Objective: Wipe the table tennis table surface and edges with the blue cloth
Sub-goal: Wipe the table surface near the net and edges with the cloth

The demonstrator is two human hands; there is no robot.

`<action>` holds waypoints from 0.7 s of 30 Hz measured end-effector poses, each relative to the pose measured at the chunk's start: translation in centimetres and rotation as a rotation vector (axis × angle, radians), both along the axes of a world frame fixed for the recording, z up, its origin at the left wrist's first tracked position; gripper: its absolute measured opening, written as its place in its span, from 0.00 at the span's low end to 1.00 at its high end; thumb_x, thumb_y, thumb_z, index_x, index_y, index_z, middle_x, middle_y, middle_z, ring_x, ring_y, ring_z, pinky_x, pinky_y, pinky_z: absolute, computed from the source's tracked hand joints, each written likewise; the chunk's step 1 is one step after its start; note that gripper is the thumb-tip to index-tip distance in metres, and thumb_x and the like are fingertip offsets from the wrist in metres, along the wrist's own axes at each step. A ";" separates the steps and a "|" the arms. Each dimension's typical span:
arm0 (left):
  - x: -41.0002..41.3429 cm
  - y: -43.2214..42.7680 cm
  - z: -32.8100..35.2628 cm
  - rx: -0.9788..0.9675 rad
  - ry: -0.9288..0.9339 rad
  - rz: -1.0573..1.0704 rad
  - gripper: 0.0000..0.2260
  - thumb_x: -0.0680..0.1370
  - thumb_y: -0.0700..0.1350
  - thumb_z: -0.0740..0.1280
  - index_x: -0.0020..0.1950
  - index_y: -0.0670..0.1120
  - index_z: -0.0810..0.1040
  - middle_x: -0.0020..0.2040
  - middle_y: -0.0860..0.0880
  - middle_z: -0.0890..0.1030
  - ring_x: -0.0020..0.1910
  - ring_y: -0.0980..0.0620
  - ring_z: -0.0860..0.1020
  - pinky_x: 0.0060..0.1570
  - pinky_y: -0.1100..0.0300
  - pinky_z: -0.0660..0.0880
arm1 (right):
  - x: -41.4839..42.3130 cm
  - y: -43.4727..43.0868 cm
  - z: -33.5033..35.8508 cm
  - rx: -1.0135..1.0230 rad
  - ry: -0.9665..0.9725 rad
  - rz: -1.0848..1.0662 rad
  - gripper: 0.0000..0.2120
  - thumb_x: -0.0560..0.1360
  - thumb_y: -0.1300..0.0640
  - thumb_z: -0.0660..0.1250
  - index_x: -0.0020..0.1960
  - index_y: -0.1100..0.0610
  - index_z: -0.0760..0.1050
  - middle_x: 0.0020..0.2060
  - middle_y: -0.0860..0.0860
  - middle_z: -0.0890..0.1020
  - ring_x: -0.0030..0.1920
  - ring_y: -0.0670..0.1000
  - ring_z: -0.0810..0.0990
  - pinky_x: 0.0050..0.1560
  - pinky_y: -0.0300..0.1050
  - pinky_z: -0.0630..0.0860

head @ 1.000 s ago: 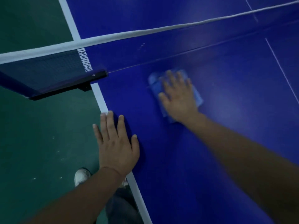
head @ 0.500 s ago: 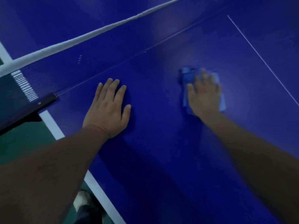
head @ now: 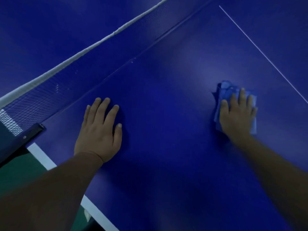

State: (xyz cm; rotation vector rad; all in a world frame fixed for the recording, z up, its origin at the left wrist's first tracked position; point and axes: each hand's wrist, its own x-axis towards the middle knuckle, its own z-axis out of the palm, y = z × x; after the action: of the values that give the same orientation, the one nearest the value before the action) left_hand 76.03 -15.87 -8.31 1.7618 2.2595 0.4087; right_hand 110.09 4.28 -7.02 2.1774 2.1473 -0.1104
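**Status: Blue Cloth Pressed Flat on the Table, Right Side**

1. Right hand: I read it as open, palm down, fingers extended and slightly spread. It presses on the blue cloth and does not curl round it.
2. Blue cloth: it lies bunched on the table under the right hand. Folds show beyond the fingertips and along both sides of the palm. It sits near the thin white centre line, on the near side of it.
3. Left hand: I read it as open and flat on the bare table, fingers straight and close together, thumb out to the side. It holds nothing and is well apart from the cloth.
4. Net: it runs diagonally across the upper left with a white top band. Its dark clamp sits at the table's side, just beyond the left hand.
5. Table edge: a white border stripe runs along the lower left, with green floor beside it.
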 end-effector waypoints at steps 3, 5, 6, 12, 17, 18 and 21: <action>0.2 0.1 0.1 -0.008 -0.001 0.003 0.25 0.82 0.51 0.52 0.75 0.39 0.69 0.77 0.38 0.64 0.79 0.39 0.57 0.79 0.41 0.51 | -5.8 -2.3 -0.6 0.070 0.011 0.183 0.30 0.81 0.43 0.48 0.77 0.57 0.66 0.80 0.57 0.59 0.79 0.65 0.56 0.75 0.70 0.53; 0.2 0.2 0.1 -0.020 0.010 0.002 0.25 0.81 0.51 0.53 0.75 0.39 0.69 0.77 0.38 0.65 0.79 0.38 0.57 0.78 0.40 0.51 | -13.0 -4.1 -1.6 0.142 0.059 0.551 0.27 0.81 0.45 0.51 0.76 0.54 0.68 0.78 0.57 0.64 0.77 0.66 0.60 0.73 0.71 0.56; 0.1 0.2 0.0 -0.026 0.022 0.001 0.25 0.81 0.51 0.53 0.74 0.39 0.69 0.77 0.38 0.65 0.79 0.38 0.57 0.78 0.39 0.51 | -16.7 -4.9 -1.9 0.139 0.109 0.696 0.26 0.81 0.45 0.52 0.76 0.51 0.68 0.78 0.55 0.65 0.78 0.64 0.60 0.73 0.71 0.56; -0.2 0.3 0.1 -0.038 0.040 -0.007 0.25 0.81 0.50 0.54 0.74 0.39 0.69 0.77 0.38 0.65 0.79 0.39 0.57 0.78 0.39 0.50 | -23.4 1.6 -1.8 0.043 0.124 1.092 0.23 0.84 0.46 0.53 0.77 0.50 0.66 0.78 0.54 0.64 0.79 0.61 0.59 0.75 0.67 0.52; -0.2 0.3 0.2 -0.056 0.032 -0.016 0.26 0.81 0.51 0.54 0.75 0.40 0.69 0.77 0.39 0.65 0.80 0.39 0.57 0.78 0.40 0.50 | -17.9 14.1 -0.2 0.070 0.074 0.313 0.28 0.84 0.45 0.46 0.81 0.54 0.56 0.81 0.55 0.53 0.80 0.65 0.48 0.75 0.70 0.48; -0.3 0.3 0.3 -0.059 0.031 -0.016 0.26 0.81 0.51 0.54 0.75 0.40 0.69 0.77 0.39 0.65 0.80 0.39 0.57 0.78 0.40 0.50 | -18.3 13.8 -0.1 0.061 0.095 0.225 0.28 0.84 0.45 0.46 0.81 0.54 0.55 0.82 0.54 0.51 0.80 0.65 0.45 0.76 0.71 0.45; -0.2 0.2 0.3 -0.065 0.035 -0.015 0.26 0.81 0.51 0.54 0.75 0.40 0.69 0.77 0.39 0.65 0.79 0.39 0.57 0.78 0.39 0.51 | -22.5 7.0 -0.6 0.098 0.077 0.444 0.29 0.83 0.47 0.46 0.80 0.60 0.56 0.81 0.56 0.53 0.80 0.64 0.50 0.75 0.70 0.49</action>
State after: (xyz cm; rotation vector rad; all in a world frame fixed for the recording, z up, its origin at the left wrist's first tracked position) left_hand 75.81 -15.65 -8.02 1.7660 2.2552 0.3004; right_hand 87.56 11.33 -7.62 1.7064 2.6701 -0.0614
